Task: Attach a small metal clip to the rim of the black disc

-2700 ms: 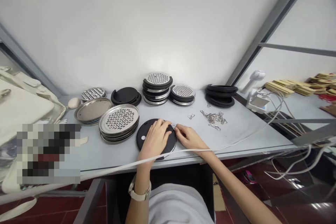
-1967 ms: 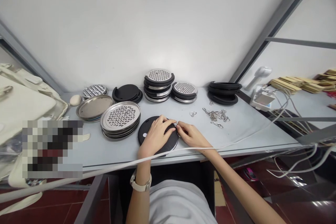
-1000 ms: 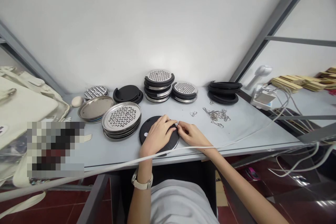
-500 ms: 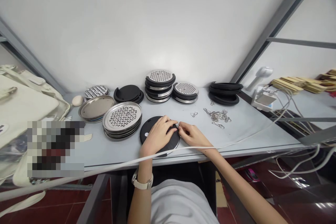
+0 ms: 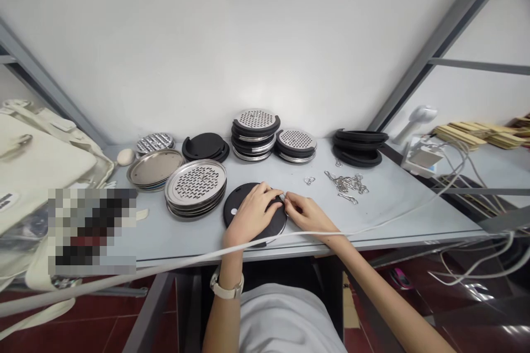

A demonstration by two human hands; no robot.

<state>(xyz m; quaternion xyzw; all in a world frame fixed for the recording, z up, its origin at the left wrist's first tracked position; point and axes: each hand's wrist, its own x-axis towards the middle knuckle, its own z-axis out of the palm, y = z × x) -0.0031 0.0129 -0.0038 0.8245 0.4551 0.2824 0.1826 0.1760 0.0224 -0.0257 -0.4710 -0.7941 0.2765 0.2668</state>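
A round black disc [image 5: 237, 205] lies flat near the table's front edge. My left hand [image 5: 250, 215] rests on top of it, fingers curled over its right rim. My right hand [image 5: 306, 213] is at the disc's right edge, fingers pinched on a small metal clip [image 5: 282, 197] held against the rim. The two hands almost touch there. A loose pile of metal clips [image 5: 346, 185] lies to the right, with a single clip [image 5: 308, 180] closer to my hands.
Behind are stacks of perforated metal plates [image 5: 195, 186], plain metal trays [image 5: 154, 167], black discs [image 5: 205, 146], assembled pieces [image 5: 255, 133] and black rings [image 5: 358, 147]. A white cable [image 5: 174, 265] runs along the grey table's [image 5: 393, 204] front edge. A cream bag [image 5: 37, 165] sits left.
Both hands have stayed on the black disc's right rim, with only small finger shifts at the clip. The view has drifted slightly.
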